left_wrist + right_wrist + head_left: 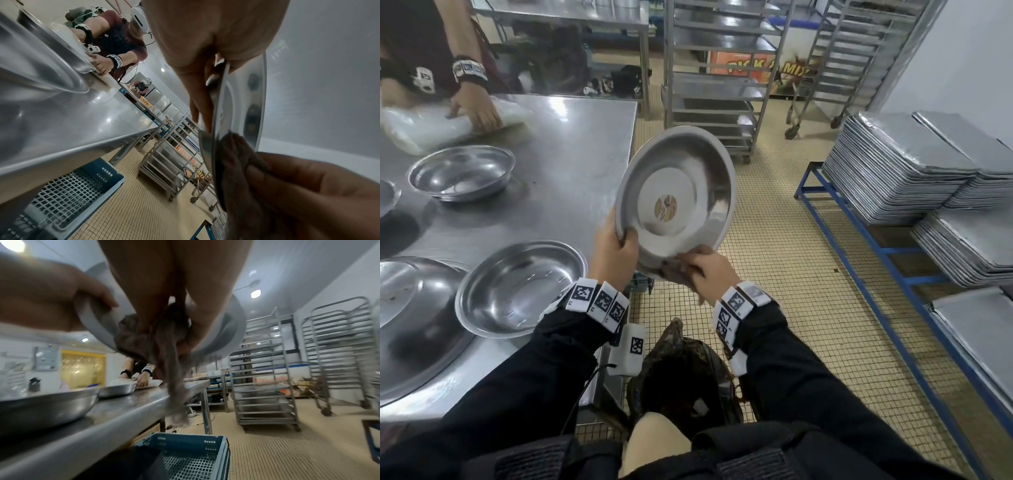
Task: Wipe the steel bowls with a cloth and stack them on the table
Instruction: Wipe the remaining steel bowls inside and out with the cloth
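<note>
The left hand (618,248) grips the lower left rim of a steel bowl (681,195), thumb curled over the edge onto the inner face and fingers (197,104) behind it. The bowl is held in the air beside the table's right edge, tilted up on its side so that its inside faces the person; a round brown sticker (666,207) sits at the middle of its flat bottom. The right hand (705,270) clutches a bunched brown-grey cloth (162,337) and presses it onto the bowl's lower rim, the cloth wrapped over the edge with a loose tail hanging down below the hand.

To the left, on the steel table (571,164), three more bowls rest upright and apart: a near bowl (520,289) just beside the left wrist, a far bowl (462,171) behind it, and a large shallow pan (417,329) at the near left edge. At the table's far corner another person's hand (477,108) rests on a white plastic-wrapped bundle (414,130). Below the hands a blue crate (189,456) stands on the tiled floor. Stacked metal trays (900,171) lie on a blue rack at the right, and wheeled tray racks (719,85) stand behind.
</note>
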The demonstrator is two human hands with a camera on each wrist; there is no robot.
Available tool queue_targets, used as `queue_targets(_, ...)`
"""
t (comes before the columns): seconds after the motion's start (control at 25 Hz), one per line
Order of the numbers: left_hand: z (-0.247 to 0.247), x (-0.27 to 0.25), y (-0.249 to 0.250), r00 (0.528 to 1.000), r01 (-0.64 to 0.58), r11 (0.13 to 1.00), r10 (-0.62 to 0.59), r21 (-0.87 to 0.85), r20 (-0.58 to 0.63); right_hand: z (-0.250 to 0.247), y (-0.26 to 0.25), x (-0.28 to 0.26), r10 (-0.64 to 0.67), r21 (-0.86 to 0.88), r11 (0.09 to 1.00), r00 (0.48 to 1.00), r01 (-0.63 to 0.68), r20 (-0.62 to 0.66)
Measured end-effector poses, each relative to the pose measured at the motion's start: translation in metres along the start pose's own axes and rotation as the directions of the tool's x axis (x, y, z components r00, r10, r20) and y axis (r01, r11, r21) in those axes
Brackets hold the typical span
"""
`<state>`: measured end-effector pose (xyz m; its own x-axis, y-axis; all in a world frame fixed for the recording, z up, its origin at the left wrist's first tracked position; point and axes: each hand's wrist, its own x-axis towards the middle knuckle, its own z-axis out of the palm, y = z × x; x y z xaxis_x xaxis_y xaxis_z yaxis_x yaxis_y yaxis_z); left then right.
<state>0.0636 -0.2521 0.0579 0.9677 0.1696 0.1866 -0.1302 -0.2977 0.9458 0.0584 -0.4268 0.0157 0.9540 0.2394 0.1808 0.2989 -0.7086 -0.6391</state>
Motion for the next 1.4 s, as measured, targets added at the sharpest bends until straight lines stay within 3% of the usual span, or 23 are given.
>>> queue_targets(0.08,0.003,0.002,-0.005,0.999,0.009,0.999,-0.011,-0.044,-0.035,0.009,-0.012,-0.004,0.182,0.157,0.977,0.952,-0.146,-0.248)
queue_targets(0.12,0.005,0.003,-0.004,0.998,0.022,0.996,-0.026,-0.087,-0.056,0.015,-0.020,-0.005,0.214,0.238,0.963,0.904,-0.130,-0.370)
queue_targets(0.2,0.007,0.006,0.002,0.994,0.051,0.979,-0.068,-0.196,-0.081,0.027,-0.036,-0.004,0.045,0.183,0.982,0.875,0.050,-0.482)
queue_targets(0.28,0.006,0.010,0.010,0.992,0.046,0.963,-0.075,-0.266,-0.100,0.033,-0.043,-0.001,-0.150,0.072,0.979,0.909,0.193,-0.389)
queue_targets(0.4,-0.001,0.018,0.014,0.992,0.013,0.960,-0.047,-0.279,-0.113,0.027,-0.023,0.006,-0.203,-0.160,0.972,0.954,0.170,-0.219)
queue_targets(0.52,-0.003,0.019,0.013,0.994,0.008,0.971,-0.033,-0.239,-0.101,0.015,0.002,0.009,-0.072,-0.377,0.926,0.983,0.004,-0.167)
queue_targets(0.6,0.000,0.015,0.014,0.994,-0.002,0.974,-0.023,-0.226,-0.104,0.019,-0.010,0.007,0.001,-0.274,0.961,0.985,-0.049,-0.175)
queue_targets(0.72,0.001,0.014,0.017,0.989,-0.025,0.978,-0.006,-0.208,-0.146,0.038,-0.045,0.001,-0.036,0.003,0.999,0.992,0.037,-0.125)
queue_targets(0.8,0.000,0.013,0.020,0.991,-0.014,0.982,-0.012,-0.190,-0.136,0.035,-0.043,0.003,-0.003,0.034,0.999,0.990,0.008,-0.143)
queue_targets(0.88,-0.001,0.011,0.020,0.992,0.008,0.983,-0.030,-0.182,-0.122,0.023,-0.019,0.011,0.110,-0.095,0.987,0.978,-0.128,-0.176)
queue_targets(1.0,0.000,0.003,0.018,0.995,0.068,0.983,-0.079,-0.168,-0.056,0.006,0.011,0.016,0.283,-0.282,0.897,0.932,-0.340,-0.224)
queue_targets(1.08,0.002,-0.003,0.014,0.993,0.117,0.972,-0.118,-0.205,0.010,-0.004,0.017,0.017,0.328,-0.179,0.895,0.876,-0.408,-0.354)
queue_targets(1.16,-0.001,-0.006,0.011,0.986,0.162,0.961,-0.146,-0.223,0.085,-0.019,0.016,0.018,0.404,0.088,0.903,0.764,-0.420,-0.503)
queue_targets(1.24,-0.005,-0.005,0.007,0.973,0.205,0.952,-0.171,-0.227,0.157,-0.035,0.018,0.013,0.492,0.290,0.870,0.661,-0.399,-0.566)
queue_targets(1.28,-0.008,-0.003,0.005,0.966,0.225,0.945,-0.183,-0.239,0.184,-0.041,0.019,0.009,0.512,0.335,0.859,0.648,-0.387,-0.564)
queue_targets(1.4,-0.016,0.004,0.003,0.944,0.287,0.915,-0.220,-0.285,0.244,-0.046,0.021,0.002,0.567,0.474,0.809,0.674,-0.348,-0.473)
